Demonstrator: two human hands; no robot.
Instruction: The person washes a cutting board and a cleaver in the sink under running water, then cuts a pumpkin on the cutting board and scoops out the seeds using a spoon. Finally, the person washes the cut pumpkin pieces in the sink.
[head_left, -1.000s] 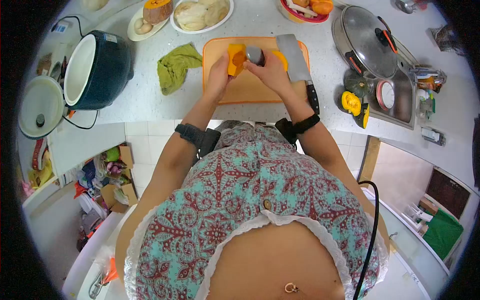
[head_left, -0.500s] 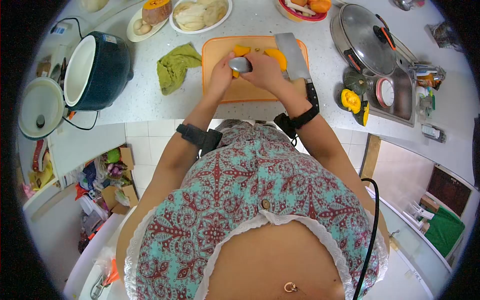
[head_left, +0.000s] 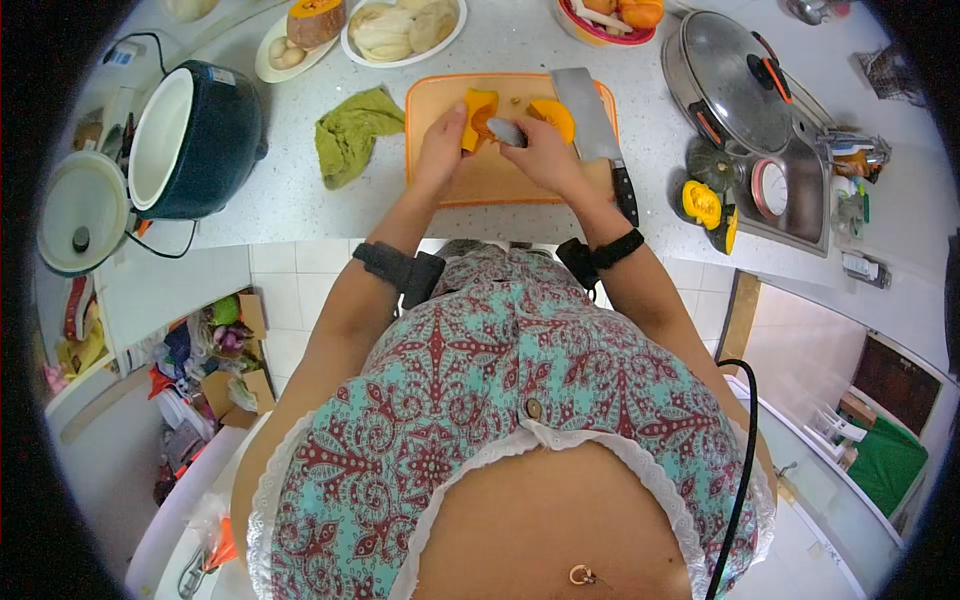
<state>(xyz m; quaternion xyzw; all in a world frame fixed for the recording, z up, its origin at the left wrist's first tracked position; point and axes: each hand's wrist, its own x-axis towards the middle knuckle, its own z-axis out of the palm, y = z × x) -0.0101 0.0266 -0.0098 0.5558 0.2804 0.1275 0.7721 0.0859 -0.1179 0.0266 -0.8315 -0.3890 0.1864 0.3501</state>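
My left hand [head_left: 441, 142] is closed around an orange pumpkin piece [head_left: 481, 108], held over the cutting board [head_left: 455, 189]. A metal spoon [head_left: 506, 132] is in my right hand [head_left: 542, 156], its bowl close beside the pumpkin's hollow inner side. Behind my right fingers another pumpkin wedge [head_left: 553, 119] lies on the board. A wide cleaver [head_left: 586, 112] rests along the board's right side, with its black handle [head_left: 625, 192] pointing toward me. Small bits sit on the board just past my hands.
To the left are a green cloth [head_left: 350, 137] and a dark pot [head_left: 205, 140]. Plates of food line the back, one with a cut pumpkin [head_left: 316, 22]. On the right, a lidded pan [head_left: 735, 80] and pumpkin pieces [head_left: 701, 202] are near the sink [head_left: 812, 190].
The spoon has moved right and back from the pumpkin piece, and my right hand with it. More of the piece's orange inner side now shows in my left hand.
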